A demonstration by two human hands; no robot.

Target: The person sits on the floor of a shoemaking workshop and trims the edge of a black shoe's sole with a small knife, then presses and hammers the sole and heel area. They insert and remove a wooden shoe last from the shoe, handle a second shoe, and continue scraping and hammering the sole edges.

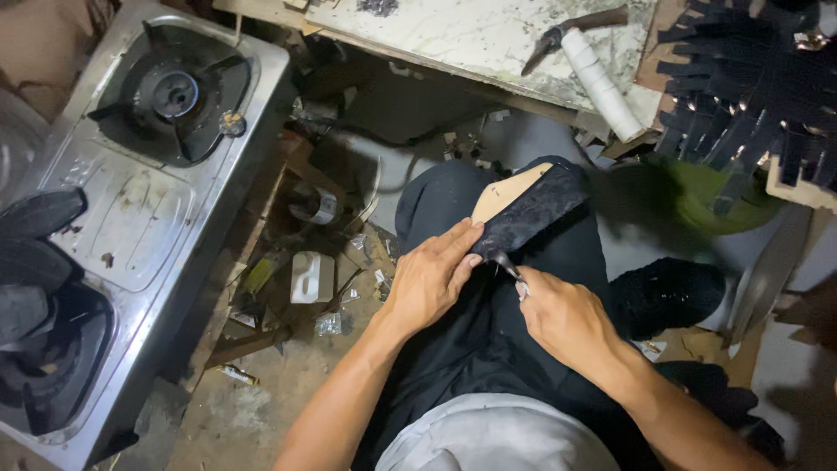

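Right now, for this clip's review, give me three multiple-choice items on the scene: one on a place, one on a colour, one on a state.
1. Where does the gas stove stand?
A. At the left of the view
B. On the marble slab
C. On the person's lap

2. What colour is the roll lying on the marble slab?
A. Red
B. White
C. Green

3. How is the dark shoe piece held?
A. Lying loose on the floor
B. Hanging from a hook
C. Pressed by the left hand over the knee while the right hand works a small tool at its edge

Answers:
1 A, the stove fills the left edge.
2 B, the roll is plainly white.
3 C, left fingers lie on the piece.
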